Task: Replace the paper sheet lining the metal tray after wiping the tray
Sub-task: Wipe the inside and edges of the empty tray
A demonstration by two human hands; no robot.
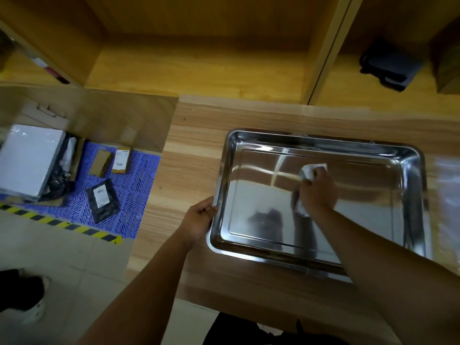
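Observation:
A shiny rectangular metal tray [249,143] lies on the wooden table [194,135], bare inside with no sheet in it. My left hand [199,217] grips the tray's left rim near the front corner. My right hand [317,188] presses a crumpled white wipe [311,169] onto the tray floor near its middle; part of the wipe shows below the palm too. A pale translucent sheet [446,192], blurred, lies on the table just right of the tray.
Open wooden shelving stands behind the table, with a dark folded item [388,68] in the right compartment. On the floor to the left lie a white box [27,158], small parcels [103,199] on blue matting and a yellow-black hazard strip [62,224].

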